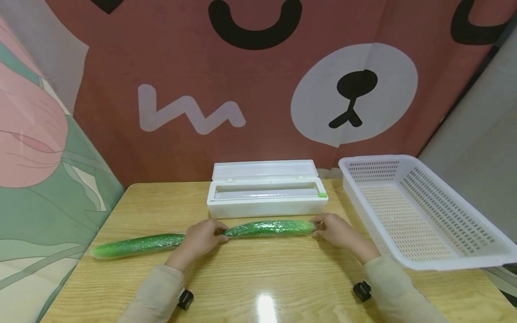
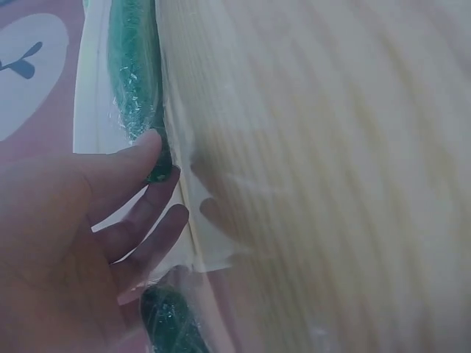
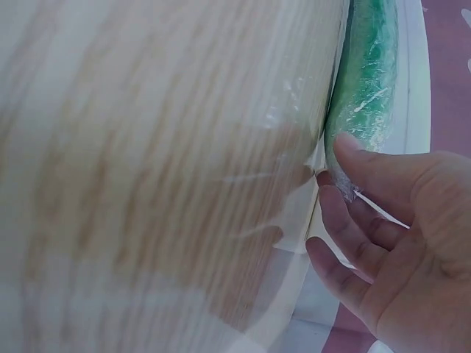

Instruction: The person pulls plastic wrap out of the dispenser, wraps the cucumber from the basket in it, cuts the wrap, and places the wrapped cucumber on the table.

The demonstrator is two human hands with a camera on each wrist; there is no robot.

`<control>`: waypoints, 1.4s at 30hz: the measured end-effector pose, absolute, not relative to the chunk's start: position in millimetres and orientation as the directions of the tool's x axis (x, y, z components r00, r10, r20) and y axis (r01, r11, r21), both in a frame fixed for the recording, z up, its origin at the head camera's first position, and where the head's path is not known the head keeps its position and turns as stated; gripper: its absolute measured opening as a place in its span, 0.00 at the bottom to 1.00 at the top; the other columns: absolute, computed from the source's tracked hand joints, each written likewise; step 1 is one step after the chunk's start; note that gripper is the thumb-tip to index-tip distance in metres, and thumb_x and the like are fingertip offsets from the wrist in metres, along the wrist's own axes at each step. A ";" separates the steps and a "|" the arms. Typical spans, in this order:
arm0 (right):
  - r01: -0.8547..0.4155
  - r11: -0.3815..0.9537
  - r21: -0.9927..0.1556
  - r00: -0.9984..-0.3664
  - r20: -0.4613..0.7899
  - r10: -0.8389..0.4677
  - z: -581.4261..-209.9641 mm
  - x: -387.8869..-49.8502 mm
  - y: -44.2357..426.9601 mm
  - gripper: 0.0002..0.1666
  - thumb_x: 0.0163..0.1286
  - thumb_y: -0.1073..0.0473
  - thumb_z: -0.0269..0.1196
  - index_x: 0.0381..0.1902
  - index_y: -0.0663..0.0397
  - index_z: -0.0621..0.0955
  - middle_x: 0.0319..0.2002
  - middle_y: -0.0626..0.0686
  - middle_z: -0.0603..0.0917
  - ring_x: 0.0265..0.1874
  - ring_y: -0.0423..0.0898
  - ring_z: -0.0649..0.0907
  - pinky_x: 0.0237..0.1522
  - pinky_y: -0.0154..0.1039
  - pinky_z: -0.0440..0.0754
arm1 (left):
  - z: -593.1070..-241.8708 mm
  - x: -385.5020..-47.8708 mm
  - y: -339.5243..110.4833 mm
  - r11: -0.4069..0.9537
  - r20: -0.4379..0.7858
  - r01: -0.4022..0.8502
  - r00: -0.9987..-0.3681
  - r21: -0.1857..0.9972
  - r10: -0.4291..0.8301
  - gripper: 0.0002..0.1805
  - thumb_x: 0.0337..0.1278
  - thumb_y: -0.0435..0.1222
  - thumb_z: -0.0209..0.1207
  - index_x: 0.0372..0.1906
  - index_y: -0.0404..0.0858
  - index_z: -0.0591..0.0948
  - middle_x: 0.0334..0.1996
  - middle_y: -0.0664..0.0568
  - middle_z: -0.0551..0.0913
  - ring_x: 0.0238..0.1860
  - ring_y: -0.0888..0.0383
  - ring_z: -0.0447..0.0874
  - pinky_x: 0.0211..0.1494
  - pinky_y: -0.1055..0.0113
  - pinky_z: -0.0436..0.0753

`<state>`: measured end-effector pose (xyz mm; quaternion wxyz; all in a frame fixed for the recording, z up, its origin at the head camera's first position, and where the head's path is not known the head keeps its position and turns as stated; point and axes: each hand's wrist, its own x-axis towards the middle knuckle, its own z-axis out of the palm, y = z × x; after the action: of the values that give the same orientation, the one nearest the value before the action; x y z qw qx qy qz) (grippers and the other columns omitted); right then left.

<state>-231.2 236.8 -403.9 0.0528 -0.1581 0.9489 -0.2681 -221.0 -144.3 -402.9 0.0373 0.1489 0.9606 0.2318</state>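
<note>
A cucumber (image 1: 270,228) wrapped in clear plastic film lies crosswise in front of a white box. Its darker left end is pinched between thumb and fingers of my left hand (image 1: 203,237). At the paler right end, my right hand (image 1: 335,229) pinches the tip, where the right wrist view shows film bunched at the end of the cucumber (image 3: 368,88). A second film-wrapped cucumber (image 1: 137,246) lies to the left, its right end hidden behind my left hand and wrist in the head view. The left wrist view shows that cucumber's dark end (image 2: 169,320) below my fingers.
Behind the cucumber stands the white film box (image 1: 266,208), lid (image 1: 264,170) raised, with a roll of cling film (image 1: 266,194) inside and a green piece (image 1: 322,195) at its right end. A white perforated basket (image 1: 369,220) sits at the right of the wooden table (image 1: 262,273).
</note>
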 end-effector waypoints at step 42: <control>-0.386 0.780 -0.493 -0.915 0.096 -0.392 -393.3 -205.7 225.8 0.15 0.66 0.64 0.66 0.49 0.68 0.84 0.33 0.46 0.81 0.31 0.39 0.79 0.36 0.36 0.81 | -381.2 -195.5 -153.5 0.865 0.094 0.298 -0.954 0.404 0.285 0.11 0.61 0.41 0.66 0.48 0.45 0.87 0.47 0.53 0.86 0.46 0.54 0.84 0.44 0.52 0.83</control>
<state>-205.7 225.8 -393.3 0.0059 -0.2062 0.9433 -0.2600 -195.5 -153.5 -381.2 -0.0153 0.1511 0.9654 0.2118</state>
